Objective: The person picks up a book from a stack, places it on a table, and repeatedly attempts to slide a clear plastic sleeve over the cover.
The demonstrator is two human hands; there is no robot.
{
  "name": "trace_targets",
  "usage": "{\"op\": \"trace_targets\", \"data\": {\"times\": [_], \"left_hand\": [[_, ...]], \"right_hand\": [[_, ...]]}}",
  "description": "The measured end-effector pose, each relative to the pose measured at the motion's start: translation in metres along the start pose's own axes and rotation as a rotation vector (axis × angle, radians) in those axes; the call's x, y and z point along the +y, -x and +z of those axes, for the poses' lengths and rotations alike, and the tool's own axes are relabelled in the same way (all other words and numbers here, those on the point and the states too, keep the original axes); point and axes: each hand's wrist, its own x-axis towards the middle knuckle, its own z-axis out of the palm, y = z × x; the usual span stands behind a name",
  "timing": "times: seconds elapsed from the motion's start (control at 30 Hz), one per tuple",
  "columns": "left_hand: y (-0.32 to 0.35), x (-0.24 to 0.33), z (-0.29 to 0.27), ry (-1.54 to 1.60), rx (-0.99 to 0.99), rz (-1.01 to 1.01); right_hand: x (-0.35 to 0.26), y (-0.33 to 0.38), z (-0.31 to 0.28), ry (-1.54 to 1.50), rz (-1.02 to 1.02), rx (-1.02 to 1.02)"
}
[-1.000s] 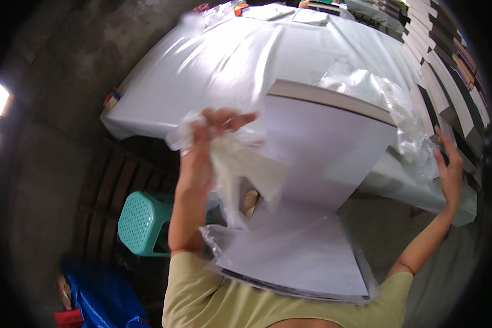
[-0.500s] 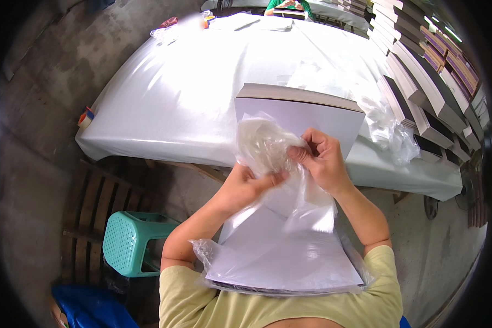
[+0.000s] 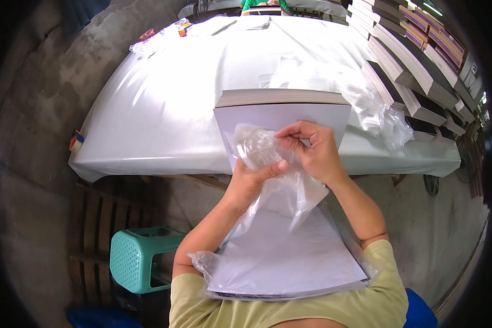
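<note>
My left hand (image 3: 250, 185) is closed around a crumpled clear plastic bag (image 3: 259, 147), its thumb pointing right. On the bag's right side my right hand (image 3: 314, 150) pinches the film between thumb and fingertips. Behind both hands a thick white slab (image 3: 325, 113) with a pale layered edge leans at the table's near side; the bag and hands hide part of its face. Across my lap lies a flat white panel (image 3: 290, 259) in clear plastic film, dark along its near edge. The film (image 3: 205, 263) bunches at its left corner.
A white-covered table (image 3: 164, 109) spans the front, with loose plastic bags (image 3: 374, 109) on its right. Thick dark-covered slabs (image 3: 415, 76) are stacked at the right. A green stool (image 3: 139, 257) stands to the left, by a wooden pallet (image 3: 87, 218). Another person (image 3: 262, 6) sits beyond.
The whole view has shifted slightly. My right hand's fingers have straightened into a fingertip pinch on the film, while my left hand keeps hold of the bag.
</note>
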Motion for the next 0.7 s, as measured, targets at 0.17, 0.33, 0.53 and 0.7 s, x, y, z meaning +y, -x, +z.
{"op": "trace_targets", "data": {"times": [0.17, 0.33, 0.53, 0.7], "left_hand": [[-0.016, -0.015, -0.004, 0.145, 0.195, 0.016], [-0.011, -0.018, -0.012, 0.083, 0.210, 0.093], [-0.007, -0.018, -0.016, 0.104, 0.193, 0.208], [0.010, -0.011, -0.104, -0.347, 0.725, 0.382]], "right_hand": [[0.005, 0.015, 0.010, 0.585, -0.355, 0.222], [0.003, 0.013, -0.006, 0.452, -0.207, 0.180], [0.010, 0.004, -0.007, -0.457, -0.019, 0.070], [0.012, 0.007, -0.064, -0.488, 0.108, 0.568]]}}
